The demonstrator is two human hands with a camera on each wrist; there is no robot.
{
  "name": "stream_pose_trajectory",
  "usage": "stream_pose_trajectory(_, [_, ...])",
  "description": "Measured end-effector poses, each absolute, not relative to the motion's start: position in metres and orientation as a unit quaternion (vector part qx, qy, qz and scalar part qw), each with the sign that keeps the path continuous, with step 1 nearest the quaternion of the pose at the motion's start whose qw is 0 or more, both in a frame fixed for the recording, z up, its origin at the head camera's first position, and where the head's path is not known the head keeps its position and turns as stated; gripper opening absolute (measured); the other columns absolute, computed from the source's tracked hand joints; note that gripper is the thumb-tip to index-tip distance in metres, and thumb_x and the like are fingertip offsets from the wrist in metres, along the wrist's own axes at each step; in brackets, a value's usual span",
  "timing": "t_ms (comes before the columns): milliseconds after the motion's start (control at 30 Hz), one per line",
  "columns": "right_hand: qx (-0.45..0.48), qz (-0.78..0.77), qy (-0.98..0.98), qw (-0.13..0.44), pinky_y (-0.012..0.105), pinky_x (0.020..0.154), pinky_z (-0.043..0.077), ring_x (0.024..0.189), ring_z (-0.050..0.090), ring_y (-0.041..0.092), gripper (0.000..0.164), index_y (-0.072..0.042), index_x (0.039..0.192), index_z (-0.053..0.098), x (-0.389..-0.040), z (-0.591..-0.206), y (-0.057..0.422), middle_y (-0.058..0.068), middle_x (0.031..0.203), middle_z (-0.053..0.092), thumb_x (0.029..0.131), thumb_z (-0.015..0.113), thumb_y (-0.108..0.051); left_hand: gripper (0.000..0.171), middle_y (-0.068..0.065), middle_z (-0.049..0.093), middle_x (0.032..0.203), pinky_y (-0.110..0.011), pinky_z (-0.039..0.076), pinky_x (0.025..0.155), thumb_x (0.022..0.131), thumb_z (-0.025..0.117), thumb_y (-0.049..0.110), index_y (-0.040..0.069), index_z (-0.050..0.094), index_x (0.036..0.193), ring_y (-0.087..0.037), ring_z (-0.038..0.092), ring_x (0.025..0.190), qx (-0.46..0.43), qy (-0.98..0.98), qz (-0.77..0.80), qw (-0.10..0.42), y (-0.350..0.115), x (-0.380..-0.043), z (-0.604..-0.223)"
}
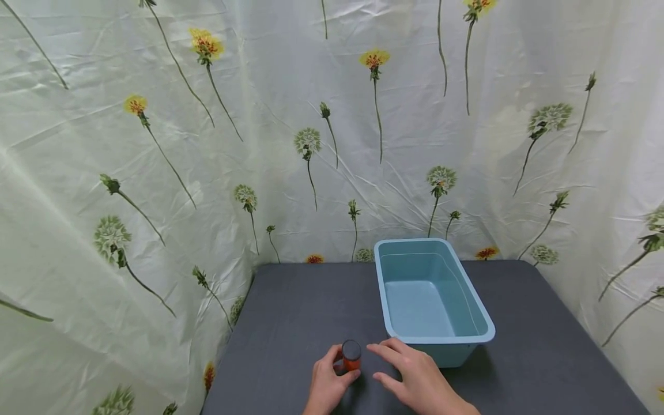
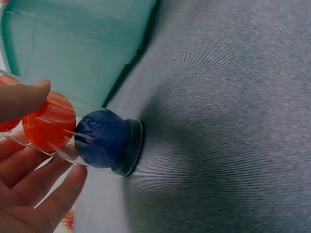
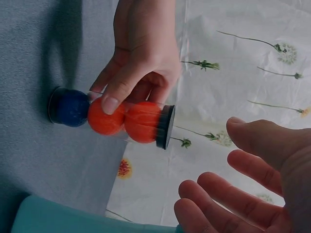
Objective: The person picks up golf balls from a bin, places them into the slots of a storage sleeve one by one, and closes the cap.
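Note:
A clear tube (image 1: 351, 355) with black end caps stands upright close over the dark table. Inside it, the right wrist view shows a blue ball (image 3: 73, 108) at the bottom and two orange balls (image 3: 105, 116) above. My left hand (image 1: 331, 380) grips the tube's side between thumb and fingers; the left wrist view shows its thumb (image 2: 24, 99) across an orange ball. To the right of the tube, my right hand (image 1: 415, 372) hovers with fingers spread and nothing in it, its fingertips apart from the black top cap (image 3: 165, 127).
A light blue plastic tub (image 1: 479, 323) sits on the table's right side, just beyond my right hand. The dark grey table (image 1: 306, 305) reaches back to a white flower-print curtain (image 1: 290, 86), which hangs behind and along both sides.

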State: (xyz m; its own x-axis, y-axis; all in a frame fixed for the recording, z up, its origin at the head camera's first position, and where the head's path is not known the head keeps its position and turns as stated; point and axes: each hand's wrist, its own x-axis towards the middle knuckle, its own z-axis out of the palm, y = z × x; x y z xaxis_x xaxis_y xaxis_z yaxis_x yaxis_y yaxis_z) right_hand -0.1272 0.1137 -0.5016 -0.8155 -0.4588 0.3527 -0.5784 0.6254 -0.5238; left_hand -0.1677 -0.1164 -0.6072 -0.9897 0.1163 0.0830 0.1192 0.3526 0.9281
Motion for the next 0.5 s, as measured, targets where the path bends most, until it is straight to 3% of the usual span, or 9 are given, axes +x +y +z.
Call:
stream_pose_trajectory(333, [0.290,0.321,-0.900,0.050,0.026,0.067,0.052,0.083,0.058,-0.001,0.044,-0.027,0.132,0.065,-0.129,-0.510,0.119,-0.011,0.109,0.059,0.093,0.070,-0.045,0.049,-0.008,0.070,0.115,-0.031,0.057,0.080,0.076,0.089,0.013,0.014,0.065,0.119,-0.037,0.066,0.112,-0.080,-0.821,-0.566,-0.005,-0.114,-0.177,-0.615])
stream_pose_trajectory(500, [0.290,0.306,-0.905,0.063,0.027,0.069,0.053,0.087,0.059,0.001,0.045,-0.029,0.135,0.063,-0.129,-0.506,0.121,-0.011,0.112,0.059,0.095,0.067,-0.047,0.062,-0.007,0.065,0.124,-0.038,0.056,0.083,0.077,0.089,0.015,0.014,0.058,0.131,-0.035,0.064,0.114,-0.101,-0.837,-0.538,-0.013,-0.115,-0.181,-0.606])
